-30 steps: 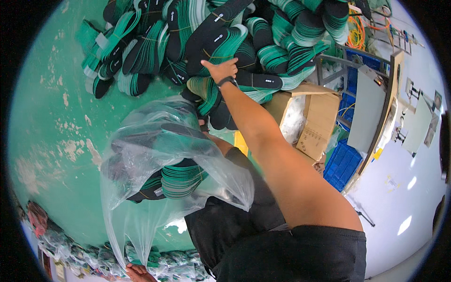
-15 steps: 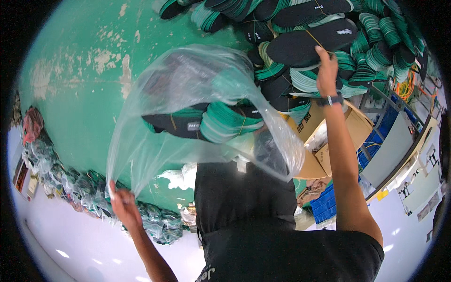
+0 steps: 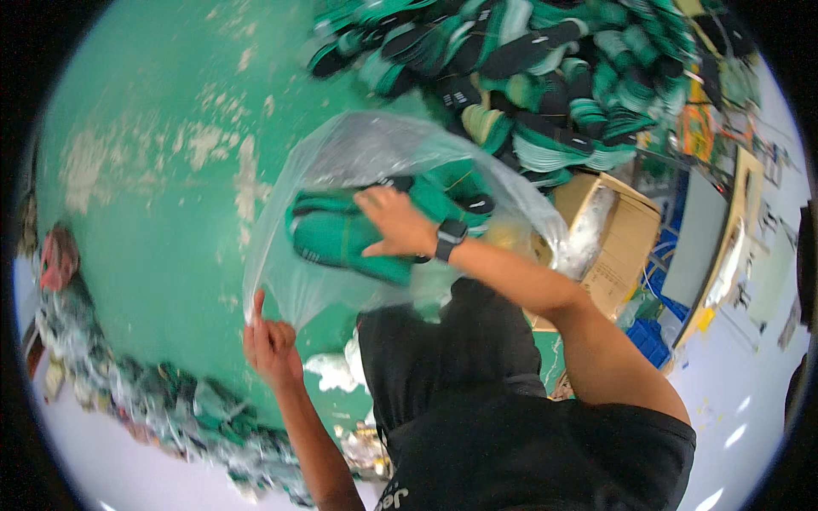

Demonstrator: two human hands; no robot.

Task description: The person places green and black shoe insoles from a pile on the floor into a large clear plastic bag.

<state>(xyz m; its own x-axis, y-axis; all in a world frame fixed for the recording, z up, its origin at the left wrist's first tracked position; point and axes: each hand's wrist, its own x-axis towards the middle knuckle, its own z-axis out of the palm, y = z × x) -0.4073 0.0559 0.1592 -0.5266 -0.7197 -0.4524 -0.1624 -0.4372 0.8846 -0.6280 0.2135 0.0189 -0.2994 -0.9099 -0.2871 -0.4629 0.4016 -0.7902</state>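
My left hand (image 3: 273, 345) pinches the rim of a large clear plastic bag (image 3: 349, 149), which gapes over the green floor. Inside the bag's mouth lie bundles of shoe insoles, green on one face and black on the other. My right hand (image 3: 399, 223), wearing a dark watch on the wrist, reaches over the bag. Its fingers and thumb are spread across a green insole bundle (image 3: 336, 243) held by a thin band. A further insole bundle (image 3: 452, 189) sits beside it in the bag, partly behind the hand.
A big heap of banded insoles (image 3: 528, 77) covers the floor at the far right. An open cardboard box (image 3: 626, 247) with clear plastic in it stands right of the bag. Filled plastic bags (image 3: 196, 409) line the left edge; a blue crate (image 3: 649, 342) is at right.
My right hand has come from the heap to the bag, and a green-faced bundle now lies under it. The banded black insole it gripped is gone from the heap. My left hand keeps the rim.
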